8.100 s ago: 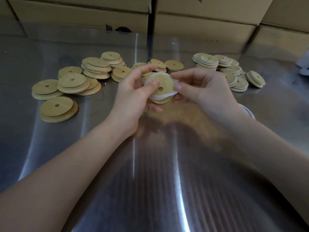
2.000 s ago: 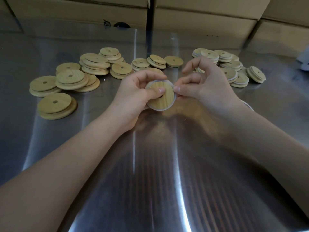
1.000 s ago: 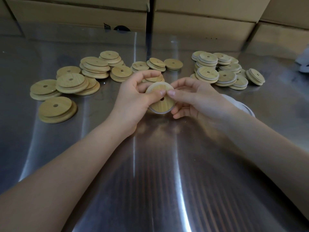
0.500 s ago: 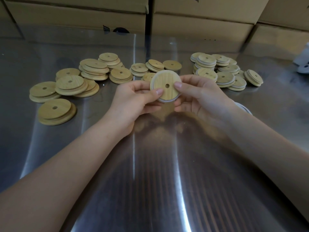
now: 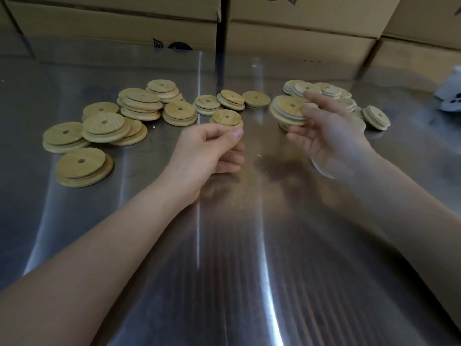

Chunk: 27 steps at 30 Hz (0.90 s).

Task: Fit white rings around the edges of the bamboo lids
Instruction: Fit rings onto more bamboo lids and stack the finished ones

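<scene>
My right hand (image 5: 326, 131), blurred in motion, pinches a bamboo lid (image 5: 287, 111) with a white ring around its edge, holding it above the table near the pile of ringed lids (image 5: 326, 89) at the back right. My left hand (image 5: 212, 148) hovers at the centre with loosely curled fingers and nothing in it. A bare bamboo lid (image 5: 226, 118) lies just beyond its fingertips. Several bare lids (image 5: 139, 102) are heaped at the back left. Loose white rings (image 5: 321, 169) peek out from under my right wrist.
The work surface is a shiny steel table (image 5: 237, 245). Cardboard boxes (image 5: 299, 43) line its far edge. A white object (image 5: 451, 96) sits at the right edge. Two stacked bare lids (image 5: 83, 167) lie nearest on the left.
The ringed lid, held between both hands half a second ago, has gone to the right in my right hand alone. My left hand has let go and dropped slightly.
</scene>
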Motion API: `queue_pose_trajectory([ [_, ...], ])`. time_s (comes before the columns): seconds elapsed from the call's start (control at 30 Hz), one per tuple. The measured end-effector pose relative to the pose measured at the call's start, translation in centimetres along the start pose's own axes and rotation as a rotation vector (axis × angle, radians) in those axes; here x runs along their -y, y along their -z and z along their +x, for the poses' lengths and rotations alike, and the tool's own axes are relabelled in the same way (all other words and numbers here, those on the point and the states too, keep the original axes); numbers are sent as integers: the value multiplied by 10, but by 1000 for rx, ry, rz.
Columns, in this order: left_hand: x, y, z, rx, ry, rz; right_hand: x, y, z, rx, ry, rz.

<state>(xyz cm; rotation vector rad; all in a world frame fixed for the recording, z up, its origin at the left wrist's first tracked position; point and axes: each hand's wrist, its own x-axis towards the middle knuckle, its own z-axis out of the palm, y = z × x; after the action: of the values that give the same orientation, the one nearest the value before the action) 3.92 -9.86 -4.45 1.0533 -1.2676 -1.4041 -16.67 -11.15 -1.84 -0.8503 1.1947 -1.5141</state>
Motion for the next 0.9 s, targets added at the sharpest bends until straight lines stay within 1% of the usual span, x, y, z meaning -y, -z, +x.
queue_pose_trajectory([
  [0.13,1,-2,-1,9,-16,55,7,17,12,-113,29,-21],
  [0.3,1,-2,-1,6,-26,80,6,31,22,-156,51,-165],
  [0.43,1,-4,-2,22,-35,103,4,38,29,-212,87,-431],
  [0.6,2,-6,-2,32,-56,150,-2,50,39,-313,289,-902],
  [0.73,3,-6,-2,40,-63,170,-5,53,44,-298,397,-1124],
  [0.9,4,-6,-2,54,-76,214,-2,55,47,-193,344,-1277],
])
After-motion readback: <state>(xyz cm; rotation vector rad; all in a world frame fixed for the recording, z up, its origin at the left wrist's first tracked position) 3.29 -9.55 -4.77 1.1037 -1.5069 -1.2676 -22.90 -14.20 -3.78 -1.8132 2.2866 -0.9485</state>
